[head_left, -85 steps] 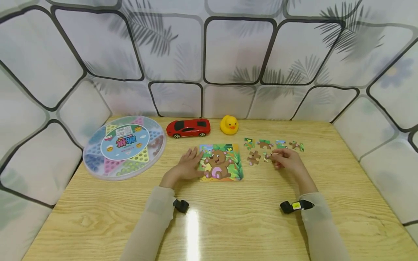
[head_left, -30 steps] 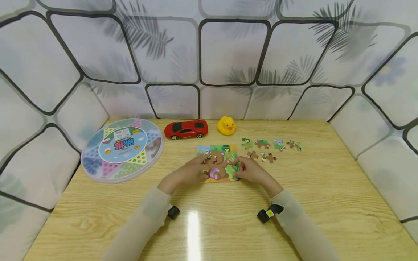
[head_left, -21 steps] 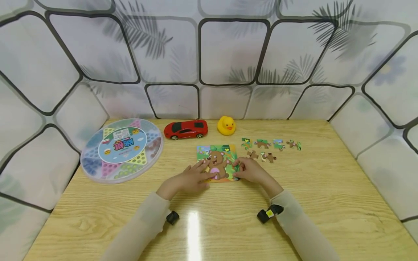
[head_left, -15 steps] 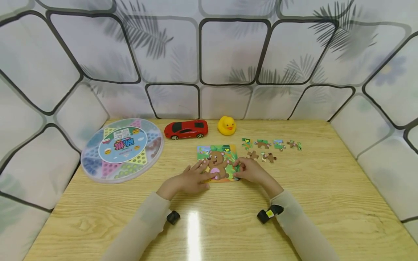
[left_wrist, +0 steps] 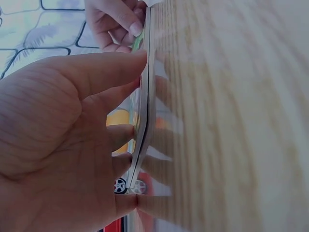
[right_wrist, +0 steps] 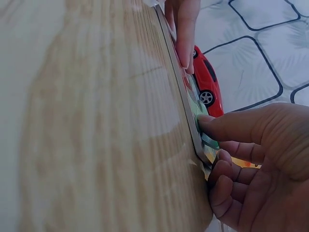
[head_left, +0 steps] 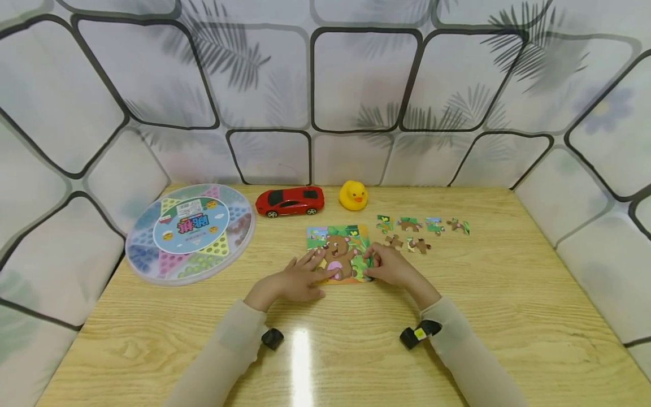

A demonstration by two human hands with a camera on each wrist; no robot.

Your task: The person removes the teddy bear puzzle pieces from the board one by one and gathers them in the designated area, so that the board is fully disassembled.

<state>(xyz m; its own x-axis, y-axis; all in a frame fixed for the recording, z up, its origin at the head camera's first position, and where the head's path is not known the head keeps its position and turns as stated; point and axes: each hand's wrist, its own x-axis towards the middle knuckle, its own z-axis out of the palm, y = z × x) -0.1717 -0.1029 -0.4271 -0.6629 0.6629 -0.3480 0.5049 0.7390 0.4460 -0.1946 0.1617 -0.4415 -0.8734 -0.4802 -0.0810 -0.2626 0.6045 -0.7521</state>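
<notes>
A bear jigsaw puzzle (head_left: 342, 244) lies flat on the table in the head view. My left hand (head_left: 297, 281) rests with spread fingers on its lower left part, the thumb along the near edge. At the puzzle's lower right corner, my right hand (head_left: 394, 265) pinches a green puzzle piece (right_wrist: 210, 141) between thumb and curled fingers. The fingers partly hide this piece, so I cannot tell whether it is apart from the board. Loose puzzle pieces lie to the right in two rows, among them a brown piece (head_left: 394, 242) and a bear-face piece (head_left: 419, 245).
A red toy car (head_left: 290, 202) and a yellow rubber duck (head_left: 353, 195) stand behind the puzzle. On the left lies a round Chinese checkers board (head_left: 190, 234). A patterned fabric wall (head_left: 363, 79) closes off the table's (head_left: 351, 362) back and sides.
My right hand has left the bear-face piece in the lower row and moved left to the puzzle's right corner. My left hand has slid nearer, down the puzzle. Both are still lately.
</notes>
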